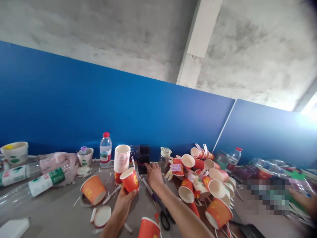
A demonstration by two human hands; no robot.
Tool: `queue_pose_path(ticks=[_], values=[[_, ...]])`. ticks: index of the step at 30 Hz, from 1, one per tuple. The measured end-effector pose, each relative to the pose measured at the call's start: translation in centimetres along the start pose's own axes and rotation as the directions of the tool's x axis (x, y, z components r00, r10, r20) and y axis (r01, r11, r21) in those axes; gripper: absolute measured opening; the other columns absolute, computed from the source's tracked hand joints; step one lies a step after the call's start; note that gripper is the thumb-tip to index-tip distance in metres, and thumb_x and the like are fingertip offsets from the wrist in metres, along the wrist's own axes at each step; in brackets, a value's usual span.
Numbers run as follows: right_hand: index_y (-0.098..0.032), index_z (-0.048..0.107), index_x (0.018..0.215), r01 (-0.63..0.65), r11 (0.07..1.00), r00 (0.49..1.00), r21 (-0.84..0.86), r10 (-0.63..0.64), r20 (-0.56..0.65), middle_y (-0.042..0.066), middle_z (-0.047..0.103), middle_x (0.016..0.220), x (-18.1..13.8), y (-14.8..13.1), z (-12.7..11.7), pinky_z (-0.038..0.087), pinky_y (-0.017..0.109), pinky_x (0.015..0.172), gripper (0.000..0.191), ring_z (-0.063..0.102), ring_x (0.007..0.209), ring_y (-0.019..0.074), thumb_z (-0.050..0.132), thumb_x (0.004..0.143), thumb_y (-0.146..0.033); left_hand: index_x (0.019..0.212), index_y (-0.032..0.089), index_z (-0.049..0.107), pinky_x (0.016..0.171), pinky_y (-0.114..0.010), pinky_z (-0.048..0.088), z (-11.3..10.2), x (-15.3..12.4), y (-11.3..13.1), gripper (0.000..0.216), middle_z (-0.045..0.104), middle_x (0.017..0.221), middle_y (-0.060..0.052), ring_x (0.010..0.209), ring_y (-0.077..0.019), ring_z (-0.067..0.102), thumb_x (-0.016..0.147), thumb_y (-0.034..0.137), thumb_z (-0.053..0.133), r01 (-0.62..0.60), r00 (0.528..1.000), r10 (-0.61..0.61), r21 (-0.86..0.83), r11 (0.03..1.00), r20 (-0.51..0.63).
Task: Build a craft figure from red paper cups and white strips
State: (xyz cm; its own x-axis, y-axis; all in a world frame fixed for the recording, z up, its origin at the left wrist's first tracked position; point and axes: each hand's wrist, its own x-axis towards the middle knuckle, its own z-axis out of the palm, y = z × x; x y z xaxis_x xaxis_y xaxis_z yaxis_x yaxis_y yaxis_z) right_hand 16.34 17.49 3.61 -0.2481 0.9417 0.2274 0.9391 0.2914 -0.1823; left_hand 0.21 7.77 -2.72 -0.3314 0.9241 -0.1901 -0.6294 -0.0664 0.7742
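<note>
My left hand grips a red paper cup, which is tilted and has a thin white strip standing up at its rim. Farther forward, my right hand stretches its fingers towards a dark phone-like object against the blue partition; whether they press on it I cannot tell. A tall stack of paper cups stands just behind the held cup. Beside my right forearm lie black-handled scissors. A clear glass jug stands right of my right hand.
A heap of red paper cups covers the table on the right. An orange cup and a round paper disc lie at left. A water bottle stands by the blue partition. Another person's arm shows at far right.
</note>
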Motion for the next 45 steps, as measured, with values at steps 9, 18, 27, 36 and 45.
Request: queue_pose_path(ticks=[9, 18, 27, 36, 45], values=[[-0.031, 0.076, 0.187, -0.002, 0.997, 0.997, -0.075, 0.008, 0.079, 0.021, 0.084, 0.156, 2.6, -0.8, 0.0, 0.055, 0.043, 0.12, 0.083, 0.074, 0.148, 0.038, 0.06, 0.112, 0.0, 0.112, 0.028, 0.089, 0.084, -0.034, 0.062, -0.4, 0.1, -1.7, 0.077, 0.088, 0.095, -0.002, 0.088, -0.0238, 0.078, 0.047, 0.045, 0.126, -0.055, 0.997, 0.054, 0.016, 0.998, 0.055], [-0.032, 0.081, 0.179, 0.006, 0.998, 0.999, -0.064, -0.003, 0.04, 0.02, 0.085, 0.148, 3.2, -0.8, 0.1, 0.054, 0.042, 0.115, 0.076, 0.075, 0.137, 0.0384, 0.071, 0.109, -0.006, 0.113, 0.03, 0.086, 0.091, -0.038, 0.064, -0.1, -0.3, -1.0, 0.084, 0.088, 0.098, -0.003, 0.095, -0.0287, 0.083, 0.041, 0.046, 0.127, -0.022, 0.999, 0.019, 0.053, 0.998, 0.047], [-0.028, 0.076, 0.187, -0.016, 0.999, 1.0, -0.035, 0.016, -0.016, 0.023, 0.085, 0.153, 3.9, -0.9, -0.5, 0.057, 0.046, 0.116, 0.082, 0.077, 0.141, 0.0391, 0.055, 0.113, 0.002, 0.11, 0.028, 0.085, 0.088, -0.039, 0.063, 0.0, -0.2, -1.0, 0.081, 0.086, 0.093, -0.003, 0.09, -0.0289, 0.082, 0.041, 0.042, 0.125, -0.025, 0.999, 0.023, 0.048, 0.999, 0.047], [-0.031, 0.072, 0.19, -0.033, 0.999, 0.999, -0.01, 0.033, -0.018, 0.023, 0.084, 0.161, 5.7, -1.6, -1.5, 0.056, 0.047, 0.119, 0.081, 0.074, 0.148, 0.0399, 0.056, 0.116, -0.003, 0.107, 0.029, 0.081, 0.089, -0.041, 0.063, 0.2, -0.5, -0.6, 0.079, 0.086, 0.093, -0.003, 0.092, -0.0305, 0.081, 0.044, 0.045, 0.126, -0.027, 0.996, 0.023, 0.053, 0.998, 0.085], [-0.033, 0.076, 0.186, -0.05, 0.997, 0.998, 0.051, 0.051, -0.021, 0.024, 0.086, 0.157, 6.5, -1.7, -1.2, 0.056, 0.049, 0.119, 0.08, 0.075, 0.147, 0.0426, 0.075, 0.109, -0.011, 0.106, 0.026, 0.086, 0.089, -0.04, 0.067, -0.8, 0.4, -0.7, 0.079, 0.088, 0.094, -0.006, 0.091, -0.0305, 0.085, 0.04, 0.04, 0.127, 0.009, 0.996, -0.015, 0.069, 0.998, 0.088]])
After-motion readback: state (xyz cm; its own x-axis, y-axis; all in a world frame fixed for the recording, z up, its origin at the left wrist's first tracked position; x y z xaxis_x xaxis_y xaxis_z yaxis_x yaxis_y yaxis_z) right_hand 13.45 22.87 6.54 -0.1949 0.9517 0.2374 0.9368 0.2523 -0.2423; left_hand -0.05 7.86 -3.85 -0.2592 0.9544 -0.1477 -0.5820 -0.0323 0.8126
